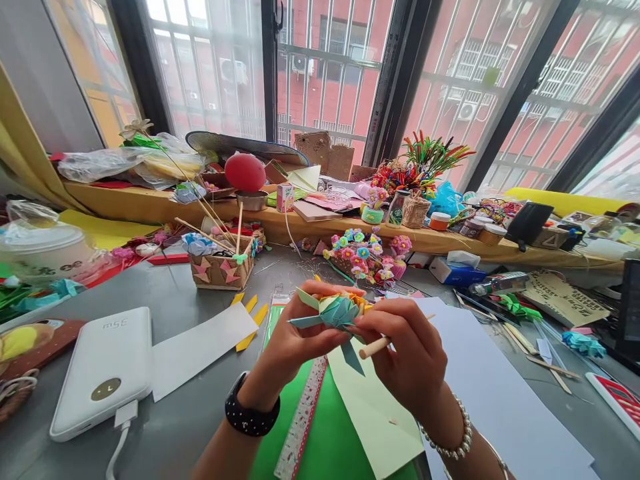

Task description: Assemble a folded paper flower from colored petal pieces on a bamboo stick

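Between both hands is a folded paper flower (340, 311), teal on the near side with orange-yellow paper behind and pale green and blue pointed strips sticking out. My left hand (295, 327) is closed around its left side, thumb underneath. My right hand (407, 350) pinches the flower's right edge with thumb and forefinger. A thin wooden stick (375, 347) also lies in the right hand's grip, its blunt end pointing left. Under the hands lie a patterned ruler (304, 423), a green sheet (335, 433) and a pale green paper piece (377, 420).
At left lie a white power bank (107, 367) with a cable, a white paper strip (200, 350) and yellow paper pieces (253, 327). A cardboard box (223, 273) holds sticks behind them. White sheets (505, 393) spread right; small paper flowers (363, 253) stand at the back.
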Tool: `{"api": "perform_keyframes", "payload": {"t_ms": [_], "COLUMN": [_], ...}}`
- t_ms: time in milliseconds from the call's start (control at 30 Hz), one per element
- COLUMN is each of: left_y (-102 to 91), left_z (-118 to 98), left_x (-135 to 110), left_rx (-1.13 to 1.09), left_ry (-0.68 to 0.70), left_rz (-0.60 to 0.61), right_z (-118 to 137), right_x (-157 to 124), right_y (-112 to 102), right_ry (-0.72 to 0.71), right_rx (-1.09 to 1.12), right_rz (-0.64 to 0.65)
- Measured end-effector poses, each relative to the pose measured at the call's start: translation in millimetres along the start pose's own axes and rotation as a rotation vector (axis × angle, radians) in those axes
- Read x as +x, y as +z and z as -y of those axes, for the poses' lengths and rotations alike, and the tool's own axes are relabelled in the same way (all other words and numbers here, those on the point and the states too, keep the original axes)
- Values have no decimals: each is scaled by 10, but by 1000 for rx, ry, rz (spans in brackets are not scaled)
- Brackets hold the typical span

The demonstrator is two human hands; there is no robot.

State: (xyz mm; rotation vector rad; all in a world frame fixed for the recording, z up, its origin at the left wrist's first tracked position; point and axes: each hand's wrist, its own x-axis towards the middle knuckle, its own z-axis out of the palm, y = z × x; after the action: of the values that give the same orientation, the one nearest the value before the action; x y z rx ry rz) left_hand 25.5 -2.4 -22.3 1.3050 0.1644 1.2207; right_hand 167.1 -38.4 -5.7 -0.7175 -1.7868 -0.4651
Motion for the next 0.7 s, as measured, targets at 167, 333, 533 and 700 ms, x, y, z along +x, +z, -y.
{"api": "perform_keyframes", "payload": {"t_ms": [167, 333, 533, 700], "left_y": [15, 36, 43, 14], "left_z": [-10, -32, -67, -58], "left_x": [-2, 9, 27, 36], "left_rx": [11, 50, -83, -107], "left_ry": [5, 28, 8, -17], "left_rz": [-19, -163, -275, -215], "right_z": [0, -60, -131, -156], "right_x": [2, 13, 42, 54], "right_y": [17, -1, -17, -16], "right_ry": [8, 68, 253, 406], "right_rx": [0, 35, 74, 134], "right_rz": [-5, -15, -23, 108]}}
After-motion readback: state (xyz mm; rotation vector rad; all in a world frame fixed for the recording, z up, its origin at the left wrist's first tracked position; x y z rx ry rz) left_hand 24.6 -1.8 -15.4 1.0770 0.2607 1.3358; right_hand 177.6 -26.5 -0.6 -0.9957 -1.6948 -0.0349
